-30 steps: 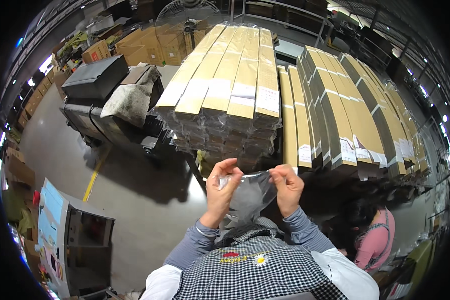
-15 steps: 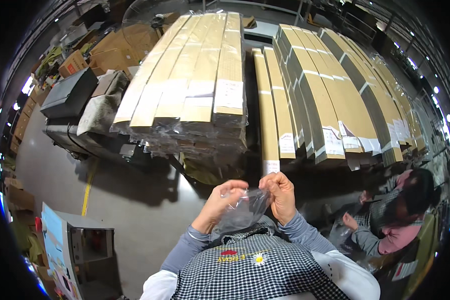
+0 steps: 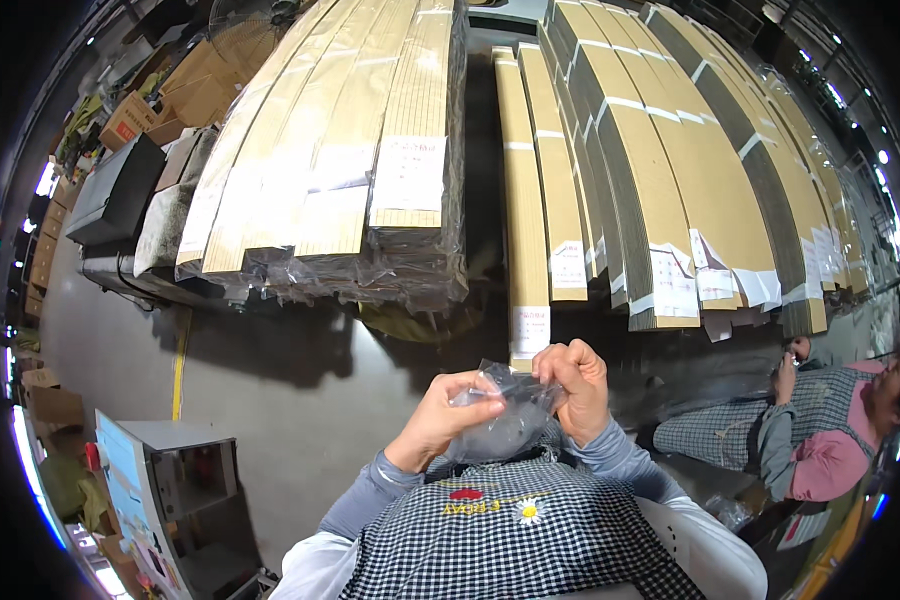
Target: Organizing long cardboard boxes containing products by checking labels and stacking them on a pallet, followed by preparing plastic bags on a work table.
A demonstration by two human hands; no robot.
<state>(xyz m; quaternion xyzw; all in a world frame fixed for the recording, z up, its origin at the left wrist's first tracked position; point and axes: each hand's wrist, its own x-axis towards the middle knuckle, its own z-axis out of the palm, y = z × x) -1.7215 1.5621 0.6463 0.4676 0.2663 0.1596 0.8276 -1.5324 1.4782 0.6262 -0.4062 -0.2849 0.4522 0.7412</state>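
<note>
A clear plastic bag point(image 3: 505, 425) hangs between my two hands, close in front of my checked apron point(image 3: 470, 515). My left hand point(image 3: 448, 415) pinches its left side between thumb and fingers. At the upper right edge of the bag, my right hand point(image 3: 578, 388) is closed with the film caught in its bent fingers. The film is crumpled and see-through, and I cannot make out anything inside it.
Long cardboard strips wrapped in film point(image 3: 320, 150) are stacked ahead on the left. More strapped cardboard bundles point(image 3: 660, 170) stand ahead on the right. A co-worker in a checked apron point(image 3: 820, 410) is at the right. An open-fronted grey cabinet point(image 3: 185, 480) stands at lower left.
The bag's upper edge has risen a little between my hands, and my right hand has shifted slightly right. The stacks sit higher and nearer in view. The co-worker has straightened up and turned.
</note>
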